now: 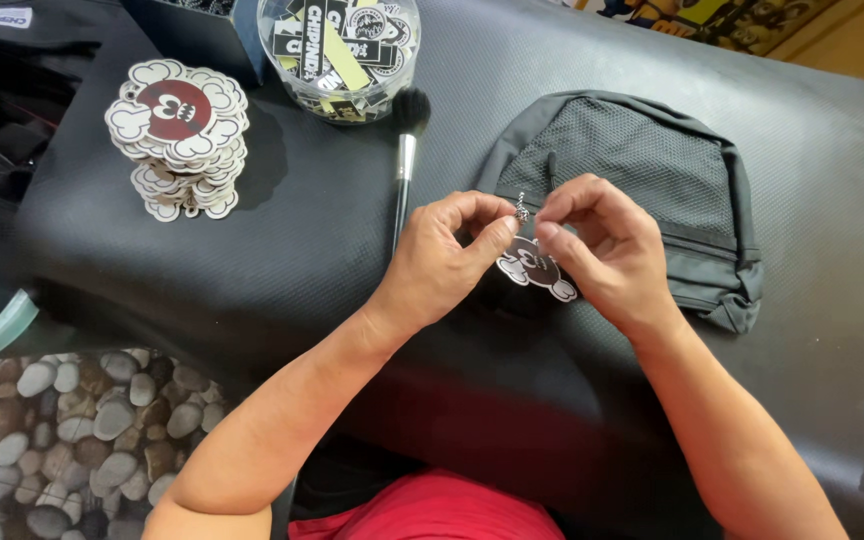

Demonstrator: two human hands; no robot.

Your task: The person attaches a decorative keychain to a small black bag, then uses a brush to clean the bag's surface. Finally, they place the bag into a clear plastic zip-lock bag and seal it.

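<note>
looking down from the head camera, both bare hands are meeting over the middle of a black textured table cover (282, 250).

the left hand (442, 262) is curling inward, thumb and forefinger pinched closed on a small silver metal chain clasp (521, 208). the right hand (602, 245) is facing it, its thumb and forefinger likewise pinched together on the same clasp from the other side; the remaining fingers are bent loosely and holding nothing that can be seen.

a black-and-white cartoon-shaped flat tag (535, 270) is hanging just below the clasp, between the two hands and partly hidden by them. whether it is touching the cover cannot be told.

a grey cap with a mesh panel (632, 160) is lying directly behind the hands, touching the cover, its lower edge passing under the right hand.

a stack of white-edged cartoon-shaped tags with red centres (180, 130) is sitting well to the left. a clear round plastic tub of printed stickers (340, 50) is standing at the far edge, and a black-bristled brush with a silver ferrule (407, 150) is lying just in front of it, pointing toward the left hand.

a red garment (432, 508) is showing at the bottom edge, and a pebble floor (72, 440) at lower left.
</note>
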